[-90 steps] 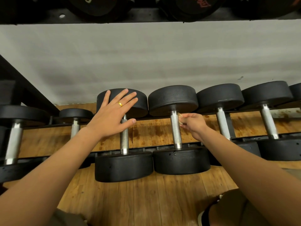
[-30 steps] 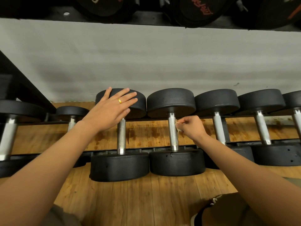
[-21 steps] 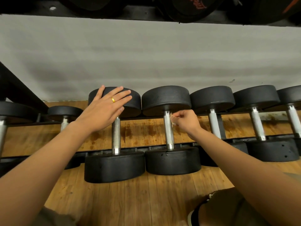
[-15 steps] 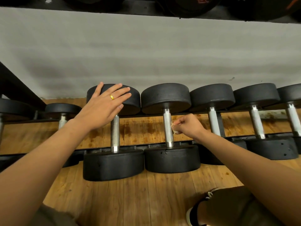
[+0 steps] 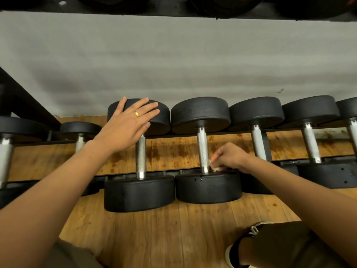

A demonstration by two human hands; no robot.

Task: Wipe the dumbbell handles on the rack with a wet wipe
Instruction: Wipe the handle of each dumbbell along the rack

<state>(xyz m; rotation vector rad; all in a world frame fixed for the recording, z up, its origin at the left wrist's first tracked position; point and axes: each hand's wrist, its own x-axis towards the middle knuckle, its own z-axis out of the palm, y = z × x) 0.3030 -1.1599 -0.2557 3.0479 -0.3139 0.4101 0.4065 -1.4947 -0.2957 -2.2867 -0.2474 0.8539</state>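
Wet wipe (image 5: 214,168) in right hand (image 5: 229,157) grip, low beside dumbbell handle (image 5: 203,149)

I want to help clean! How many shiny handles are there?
7 handles: two left of the left hand, one under it, one by the right hand, three rightward. Others may be hidden.

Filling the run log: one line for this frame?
phase: handle wipe | right hand: pinches wet wipe at handle base | left hand: flat on neighbouring dumbbell head
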